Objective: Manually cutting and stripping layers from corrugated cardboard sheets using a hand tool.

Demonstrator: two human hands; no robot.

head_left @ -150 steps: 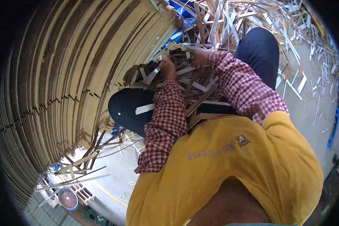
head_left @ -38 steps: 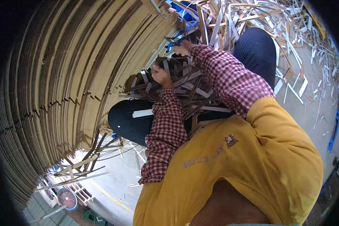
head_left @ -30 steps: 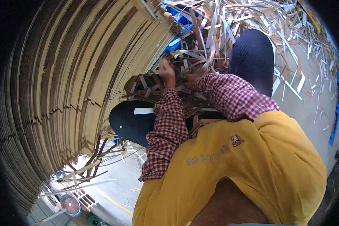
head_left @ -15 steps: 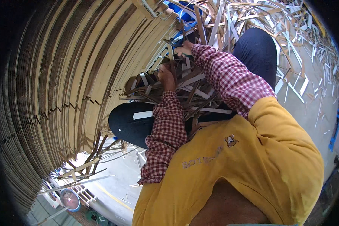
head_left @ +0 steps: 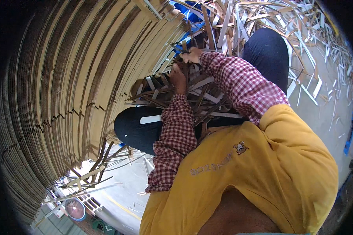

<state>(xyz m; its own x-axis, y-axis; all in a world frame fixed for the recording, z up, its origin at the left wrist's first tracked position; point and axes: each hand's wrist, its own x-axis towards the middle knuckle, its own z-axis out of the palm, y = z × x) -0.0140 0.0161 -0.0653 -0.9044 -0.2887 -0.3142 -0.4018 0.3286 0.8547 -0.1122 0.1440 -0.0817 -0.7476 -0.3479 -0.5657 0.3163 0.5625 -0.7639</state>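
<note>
My left hand (head_left: 178, 77) is closed, its curled fingers close to the lower right edge of a tall stack of cardboard sheets (head_left: 106, 51). What those fingers grip, if anything, is hidden. Just beyond it, my right hand (head_left: 192, 55) is closed around a dark, slim tool (head_left: 178, 47) that points toward the stack; its kind is too small to make out. A brown strip (head_left: 185, 71) shows beside the left hand, below the right. Loose cardboard strips (head_left: 202, 83) lie heaped between my knees, under both hands.
A white strip (head_left: 150, 119) rests on my left knee. More offcuts (head_left: 259, 15) pile up beyond my right knee and scatter over the grey floor (head_left: 319, 105). At lower left are brown strips (head_left: 92, 172) against the stack and a round fan-like object (head_left: 75, 209).
My left hand has moved slightly right and farther up, closer to the right hand. The right hand has dipped a little, and the tool with it. The strip between the hands has shifted right.
</note>
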